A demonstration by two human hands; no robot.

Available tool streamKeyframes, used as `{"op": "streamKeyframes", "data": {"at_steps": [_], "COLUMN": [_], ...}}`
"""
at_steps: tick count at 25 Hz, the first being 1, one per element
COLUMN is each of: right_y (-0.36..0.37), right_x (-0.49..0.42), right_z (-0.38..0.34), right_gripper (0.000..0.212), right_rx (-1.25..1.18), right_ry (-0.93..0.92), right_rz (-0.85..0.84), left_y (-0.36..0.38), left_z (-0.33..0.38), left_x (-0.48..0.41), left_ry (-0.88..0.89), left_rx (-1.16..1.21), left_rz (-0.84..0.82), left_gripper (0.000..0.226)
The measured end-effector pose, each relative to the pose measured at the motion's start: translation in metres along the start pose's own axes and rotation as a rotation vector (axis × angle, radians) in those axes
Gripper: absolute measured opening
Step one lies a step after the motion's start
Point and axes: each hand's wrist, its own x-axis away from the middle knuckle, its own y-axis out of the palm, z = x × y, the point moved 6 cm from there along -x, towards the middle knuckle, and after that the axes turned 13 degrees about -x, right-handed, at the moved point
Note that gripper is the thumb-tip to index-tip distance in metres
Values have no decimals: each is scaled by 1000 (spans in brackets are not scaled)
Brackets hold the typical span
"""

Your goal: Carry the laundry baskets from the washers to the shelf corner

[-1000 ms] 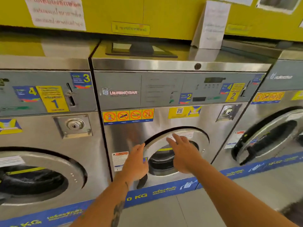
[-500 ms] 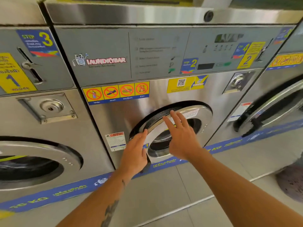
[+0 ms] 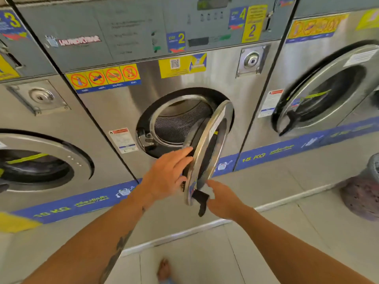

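The middle washer's round steel door (image 3: 209, 144) stands swung out toward me, seen almost edge-on. My left hand (image 3: 168, 175) lies with its fingers flat against the door's dark inner side. My right hand (image 3: 223, 199) grips the door's lower outer edge beside its black handle (image 3: 202, 202). Behind the door the perforated drum (image 3: 180, 121) is exposed, and I see nothing inside it. A rounded grey and purple laundry basket (image 3: 363, 193) sits on the floor at the far right, partly cut off by the frame edge.
Steel washers stand on both sides: the left washer (image 3: 41, 160) has its door shut, the right washer (image 3: 328, 95) has its door slightly ajar. A raised step with a white edge (image 3: 184, 232) runs along the machines. My bare foot (image 3: 164, 269) rests on pale floor tiles.
The middle washer's door went from nearly shut to swung wide open. My left hand moved to its inner side and my right hand dropped to its lower edge. My view tilted down and closer.
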Motion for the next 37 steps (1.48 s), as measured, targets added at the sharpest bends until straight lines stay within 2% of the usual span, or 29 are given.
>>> {"op": "streamKeyframes", "data": {"at_steps": [2, 4, 9, 13, 15, 17, 22, 25, 27, 30, 33, 37], "right_y": [-2, -7, -38, -69, -97, -131, -231, -276, -296, -311, -317, -339], "right_x": [11, 15, 30, 47, 48, 48, 50, 40, 32, 33, 44, 71], "right_z": [34, 64, 115, 150, 164, 173, 202, 216, 225, 228, 212, 157], "right_gripper": [56, 53, 39, 66, 59, 44, 20, 31, 32, 37, 37, 53], "right_rx": [72, 117, 129, 43, -22, -27, -150, -254, -344, -388, -400, -298], "right_ry": [48, 45, 46, 72, 112, 121, 96, 182, 221, 229, 174, 62], "right_rz": [-86, -73, 140, 258, 323, 355, 516, 586, 620, 609, 629, 724], "left_y": [-12, -18, -19, -10, -5, -1, 10, 13, 16, 16, 1, -25], "left_z": [32, 62, 122, 166, 190, 210, 251, 271, 282, 290, 284, 241], "left_x": [-18, -34, -65, -100, -119, -138, -209, -252, -275, -292, -296, -278], "left_ry": [68, 100, 122, 101, 63, 44, 128, 140, 131, 130, 101, -107], "left_rx": [-84, -146, -190, -99, -37, 5, -82, -140, -177, -129, 75, 218], "left_rz": [-30, -53, -76, -61, -40, -21, -60, -141, -175, -223, -235, -212], "left_gripper": [62, 66, 72, 65, 61, 62, 84, 99, 102, 94, 75, 62]}}
